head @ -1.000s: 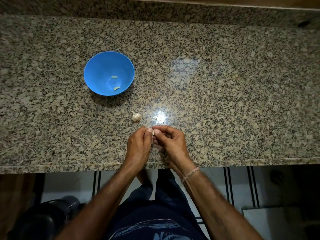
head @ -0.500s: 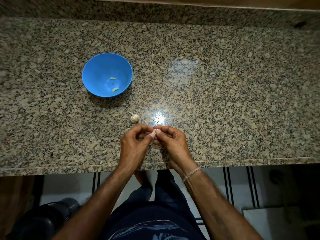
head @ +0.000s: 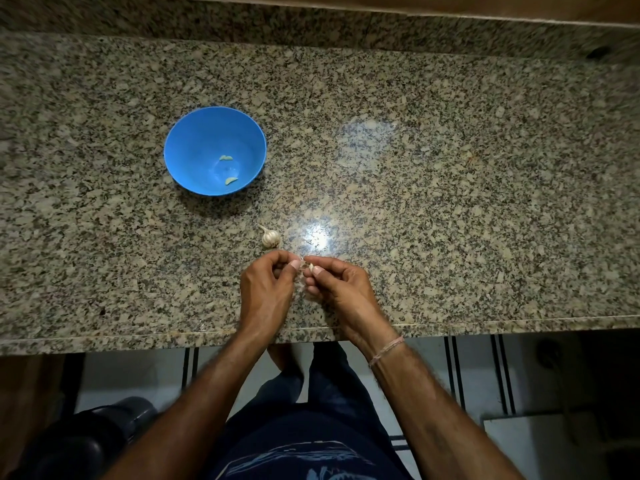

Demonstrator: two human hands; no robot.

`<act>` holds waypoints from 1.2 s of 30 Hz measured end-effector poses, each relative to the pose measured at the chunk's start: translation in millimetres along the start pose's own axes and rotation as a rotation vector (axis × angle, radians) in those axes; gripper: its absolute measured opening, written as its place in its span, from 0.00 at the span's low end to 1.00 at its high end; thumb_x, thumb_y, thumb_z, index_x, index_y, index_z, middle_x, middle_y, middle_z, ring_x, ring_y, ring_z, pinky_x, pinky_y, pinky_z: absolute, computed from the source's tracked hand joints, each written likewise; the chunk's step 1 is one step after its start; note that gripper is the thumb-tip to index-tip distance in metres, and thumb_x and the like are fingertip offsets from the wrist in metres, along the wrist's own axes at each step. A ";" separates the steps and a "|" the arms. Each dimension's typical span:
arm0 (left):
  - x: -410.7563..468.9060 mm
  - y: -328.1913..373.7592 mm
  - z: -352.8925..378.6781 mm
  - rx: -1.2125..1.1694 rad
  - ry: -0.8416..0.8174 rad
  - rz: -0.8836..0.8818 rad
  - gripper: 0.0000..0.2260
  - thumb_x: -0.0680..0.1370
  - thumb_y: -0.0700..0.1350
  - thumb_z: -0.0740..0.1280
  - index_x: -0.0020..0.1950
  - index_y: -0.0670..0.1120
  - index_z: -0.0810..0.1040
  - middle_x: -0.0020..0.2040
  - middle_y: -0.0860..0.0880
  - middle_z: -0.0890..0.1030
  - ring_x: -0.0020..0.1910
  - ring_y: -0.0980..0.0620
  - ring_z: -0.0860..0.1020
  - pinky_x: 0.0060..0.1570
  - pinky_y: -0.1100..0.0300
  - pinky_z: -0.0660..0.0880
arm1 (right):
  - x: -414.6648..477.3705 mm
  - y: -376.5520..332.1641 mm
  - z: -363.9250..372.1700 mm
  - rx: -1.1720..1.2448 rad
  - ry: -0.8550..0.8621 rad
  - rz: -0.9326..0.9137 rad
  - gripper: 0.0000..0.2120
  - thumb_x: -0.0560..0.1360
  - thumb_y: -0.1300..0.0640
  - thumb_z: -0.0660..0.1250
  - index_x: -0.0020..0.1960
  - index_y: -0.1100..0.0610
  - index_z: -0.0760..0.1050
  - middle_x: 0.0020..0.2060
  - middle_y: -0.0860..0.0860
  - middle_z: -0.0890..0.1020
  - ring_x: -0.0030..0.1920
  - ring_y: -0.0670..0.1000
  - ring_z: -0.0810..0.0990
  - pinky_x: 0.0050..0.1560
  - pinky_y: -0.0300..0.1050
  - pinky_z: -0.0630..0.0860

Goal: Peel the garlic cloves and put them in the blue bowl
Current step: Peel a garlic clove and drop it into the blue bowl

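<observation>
Fingers (head: 294, 264) of left hand (head: 265, 292), right hand (head: 341, 289) pinch small papery-skinned garlic clove (head: 310, 268).

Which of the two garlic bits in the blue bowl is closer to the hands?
The pale yellow peeled clove by the round blue plastic bowl's near wall; the other pale clove lies farther back, nearer the bowl's middle.

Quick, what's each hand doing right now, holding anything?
Left hand: closed, thumb and fingers pinching at the garlic clove.
Right hand: closed, pinching the same garlic clove between thumb and forefinger.
</observation>
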State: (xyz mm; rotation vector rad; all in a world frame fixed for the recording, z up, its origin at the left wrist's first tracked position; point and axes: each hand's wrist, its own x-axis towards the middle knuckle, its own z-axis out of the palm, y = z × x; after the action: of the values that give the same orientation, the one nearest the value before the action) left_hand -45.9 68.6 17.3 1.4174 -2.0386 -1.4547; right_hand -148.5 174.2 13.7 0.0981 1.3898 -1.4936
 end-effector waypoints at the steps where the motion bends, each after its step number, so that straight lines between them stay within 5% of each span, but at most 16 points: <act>1: 0.7 0.0 -0.8 0.030 0.014 0.013 0.05 0.82 0.41 0.69 0.54 0.47 0.85 0.45 0.56 0.84 0.43 0.62 0.82 0.40 0.72 0.76 | -0.1 0.6 -1.2 -0.046 -0.001 -0.016 0.11 0.82 0.67 0.66 0.62 0.61 0.83 0.48 0.59 0.86 0.47 0.51 0.83 0.57 0.48 0.82; 6: -0.1 2.9 -2.8 0.031 -0.033 0.141 0.12 0.82 0.42 0.70 0.64 0.51 0.84 0.59 0.56 0.82 0.55 0.62 0.80 0.52 0.64 0.80 | -4.2 -4.5 -3.0 -0.259 -0.035 -0.076 0.14 0.84 0.66 0.64 0.65 0.58 0.82 0.47 0.53 0.86 0.46 0.48 0.83 0.53 0.44 0.82; 12: 7.1 4.9 -3.6 -0.095 -0.034 0.048 0.05 0.77 0.39 0.75 0.47 0.49 0.86 0.44 0.55 0.86 0.46 0.60 0.84 0.47 0.62 0.82 | -6.4 -5.8 -2.1 -0.303 -0.061 -0.077 0.13 0.84 0.65 0.64 0.63 0.56 0.84 0.49 0.54 0.86 0.48 0.49 0.83 0.53 0.47 0.81; 16: 11.2 2.3 -3.2 -0.082 -0.062 0.033 0.08 0.81 0.39 0.69 0.53 0.51 0.86 0.49 0.56 0.86 0.50 0.59 0.84 0.52 0.57 0.83 | -5.5 -4.9 -3.4 -0.175 0.003 -0.069 0.12 0.82 0.67 0.66 0.60 0.58 0.84 0.49 0.57 0.87 0.48 0.52 0.84 0.53 0.48 0.82; 20: 0.2 7.2 -1.4 -0.208 -0.142 -0.020 0.03 0.79 0.44 0.74 0.52 0.50 0.86 0.46 0.54 0.87 0.47 0.57 0.85 0.48 0.60 0.83 | -3.1 -12.1 -2.4 -0.155 0.028 -0.111 0.06 0.80 0.67 0.70 0.57 0.62 0.79 0.40 0.53 0.87 0.41 0.49 0.84 0.46 0.44 0.84; 24: -2.9 7.6 0.0 -0.409 -0.165 -0.133 0.03 0.77 0.41 0.76 0.50 0.44 0.86 0.45 0.46 0.88 0.47 0.47 0.87 0.53 0.49 0.84 | -4.0 -9.7 2.2 -0.151 0.027 -0.138 0.04 0.80 0.67 0.70 0.53 0.61 0.79 0.38 0.54 0.85 0.40 0.50 0.83 0.42 0.43 0.83; 29: 1.3 -3.2 4.9 -0.545 -0.131 -0.313 0.04 0.77 0.41 0.76 0.50 0.41 0.86 0.47 0.40 0.87 0.52 0.40 0.86 0.58 0.38 0.82 | -9.6 -5.8 6.3 -0.215 0.051 -0.228 0.06 0.77 0.64 0.75 0.53 0.61 0.82 0.48 0.58 0.87 0.51 0.57 0.87 0.55 0.53 0.85; 36: 0.0 -1.9 11.8 -0.302 -0.082 -0.188 0.04 0.82 0.43 0.71 0.48 0.46 0.84 0.44 0.47 0.87 0.46 0.48 0.86 0.50 0.51 0.83 | -9.7 -5.6 17.9 -0.085 0.167 -0.142 0.02 0.78 0.66 0.73 0.49 0.61 0.83 0.45 0.54 0.87 0.46 0.50 0.86 0.48 0.44 0.84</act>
State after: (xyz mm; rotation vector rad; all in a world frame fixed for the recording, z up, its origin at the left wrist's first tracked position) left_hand -52.8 75.3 10.3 1.4720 -1.6734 -1.8348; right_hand -138.1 165.1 29.6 0.0733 1.6215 -1.5688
